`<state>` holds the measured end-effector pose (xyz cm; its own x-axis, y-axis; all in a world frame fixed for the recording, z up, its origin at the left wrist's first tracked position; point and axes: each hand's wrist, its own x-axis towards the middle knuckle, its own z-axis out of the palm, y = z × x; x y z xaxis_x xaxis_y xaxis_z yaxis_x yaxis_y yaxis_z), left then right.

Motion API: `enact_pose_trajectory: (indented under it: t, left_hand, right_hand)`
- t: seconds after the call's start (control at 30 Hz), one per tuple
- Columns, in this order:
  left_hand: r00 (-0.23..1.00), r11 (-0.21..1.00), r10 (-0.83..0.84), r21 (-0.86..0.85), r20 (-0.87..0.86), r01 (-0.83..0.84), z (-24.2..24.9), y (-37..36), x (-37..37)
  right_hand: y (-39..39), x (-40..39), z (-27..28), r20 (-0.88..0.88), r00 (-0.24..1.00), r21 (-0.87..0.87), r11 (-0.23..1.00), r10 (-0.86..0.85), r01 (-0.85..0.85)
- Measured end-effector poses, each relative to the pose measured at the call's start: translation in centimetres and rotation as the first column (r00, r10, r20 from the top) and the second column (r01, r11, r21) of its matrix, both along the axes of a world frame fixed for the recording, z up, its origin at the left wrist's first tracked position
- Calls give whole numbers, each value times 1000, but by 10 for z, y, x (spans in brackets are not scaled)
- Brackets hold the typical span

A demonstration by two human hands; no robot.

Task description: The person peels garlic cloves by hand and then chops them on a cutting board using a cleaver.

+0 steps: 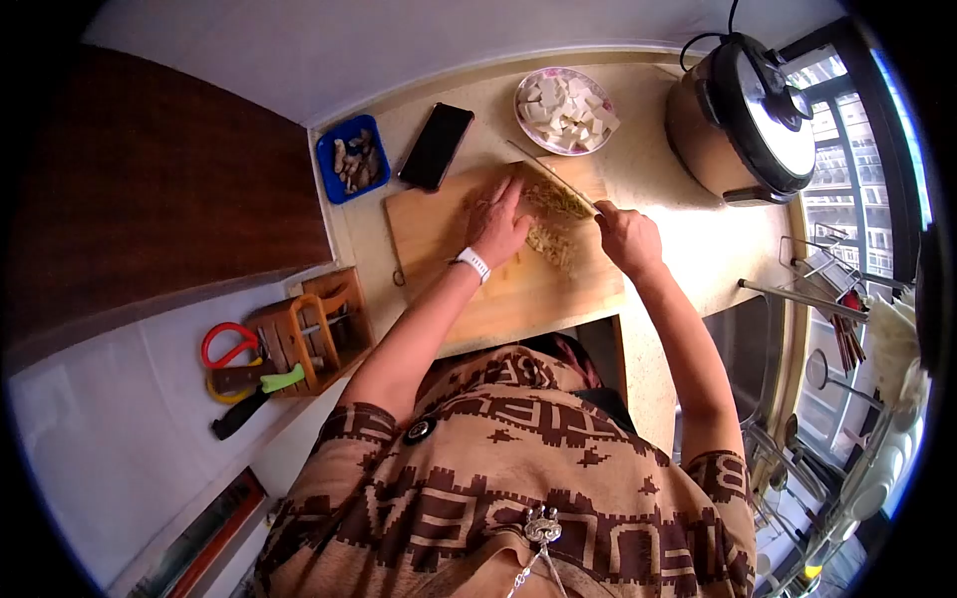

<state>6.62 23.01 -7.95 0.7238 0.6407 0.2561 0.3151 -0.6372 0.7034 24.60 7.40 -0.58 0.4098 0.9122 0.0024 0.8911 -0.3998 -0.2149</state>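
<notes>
My right hand (628, 237) is closed round the handle of a knife (554, 179), whose blade points up and left over a wooden cutting board (449, 289). Chopped pale and greenish food (550, 244) lies on the board, beside and below the blade. My left hand (496, 221), with a white band at the wrist, rests on the board left of the food, its fingers apart and pointing up toward the blade. Nothing shows in its grasp.
Behind the board are a blue tray (327, 159) of root pieces, a dark phone (437, 148) and a plate (522, 92) of white cubes. A cooker (698, 130) stands right. A knife block (289, 339) is at left, a sink (733, 349) at right.
</notes>
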Motion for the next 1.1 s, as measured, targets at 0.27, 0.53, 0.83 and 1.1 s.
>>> enact_pose_trajectory:
  t: [0.27, 0.53, 0.83, 1.1]
  left_hand:
    - [978, 966, -190, -192, -84, 172, -11, -21, 0]
    - [978, 984, 177, -53, 110, -172, 16, -42, -69]
    - [877, 934, -248, 139, -412, 330, 89, -62, -67]
    - [735, 823, -470, 59, -488, 566, 66, -59, -19]
  right_hand:
    - [-17, -29, -14, -13, 998, -50, 997, 56, -56]
    - [-49, -48, 9, 9, 994, 9, 994, 108, -108]
    - [-62, -64, 20, 114, 922, 36, 926, 370, -376]
    - [-64, -62, 22, 202, 880, 45, 893, 431, -448]
